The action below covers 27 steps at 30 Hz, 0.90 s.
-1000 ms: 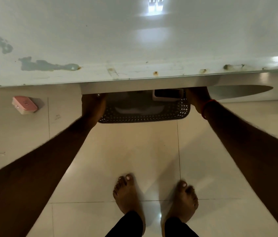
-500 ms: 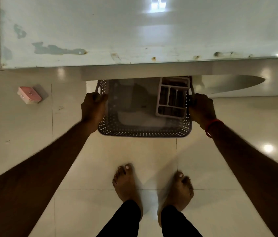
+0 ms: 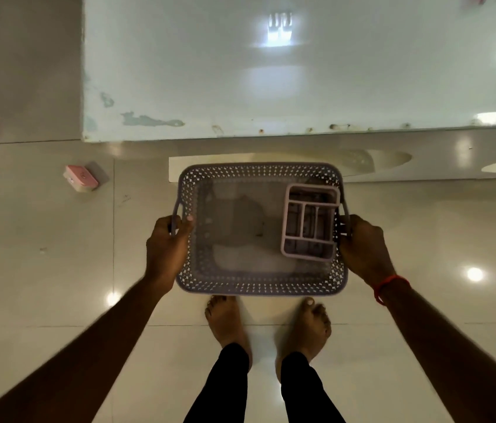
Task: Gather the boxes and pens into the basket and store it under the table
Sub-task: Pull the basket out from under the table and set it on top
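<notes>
Grey basket (image 3: 259, 289) in grip of left hand (image 3: 166, 251), right hand (image 3: 365, 253).

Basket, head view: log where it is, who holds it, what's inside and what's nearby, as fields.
basket: lilac, perforated, held in front of the table edge, over the toes
left hand: grips the left handle
right hand: grips the right handle
inside: pink divided tray, right side
floor: pink box, left of the basket

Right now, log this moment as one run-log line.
left hand and right hand grip basket handles | basket: front of table, not under | inside: divided tray, right | floor: pink box, left
</notes>
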Tool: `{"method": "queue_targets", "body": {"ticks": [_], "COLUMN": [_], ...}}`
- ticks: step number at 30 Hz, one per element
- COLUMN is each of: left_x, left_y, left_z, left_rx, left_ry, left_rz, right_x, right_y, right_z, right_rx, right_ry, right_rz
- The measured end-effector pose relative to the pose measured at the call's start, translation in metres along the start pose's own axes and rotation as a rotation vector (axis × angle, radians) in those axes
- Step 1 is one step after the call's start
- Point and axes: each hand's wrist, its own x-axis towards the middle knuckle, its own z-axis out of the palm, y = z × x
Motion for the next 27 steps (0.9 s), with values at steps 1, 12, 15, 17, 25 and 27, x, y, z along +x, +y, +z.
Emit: {"method": "queue_targets", "body": {"ticks": [1,12,15,17,25,27], "left_x": [-0.008,-0.081,-0.100,-0.110,-0.134,-0.134], "left_y": [0.001,0.037,0.050,0.058,0.097,0.111], "left_z": [-0.003,-0.045,-0.056,-0.063,-0.089,-0.094], "left_rx": [0.002,-0.058,-0.067,-0.081,-0.133,-0.159], "left_ry": [0.002,0.016,0.006,0.002,0.005,0.007], "left_rz": [-0.006,-0.009,-0.001,0.009,0.094,0.119], "right_x": [-0.007,-0.074,-0.089,-0.097,-0.116,-0.115], "right_y": [-0.001,-0.023,-0.030,-0.034,-0.053,-0.059], "right_z": [-0.004,-0.078,-0.098,-0.109,-0.149,-0.160], "right_rx": [0.009,0.041,0.047,0.050,0.093,0.110], "right_ry": [0.005,0.029,0.024,0.025,0.073,0.112], "right_rz": [-0.010,-0.068,-0.067,-0.071,-0.124,-0.153]}}
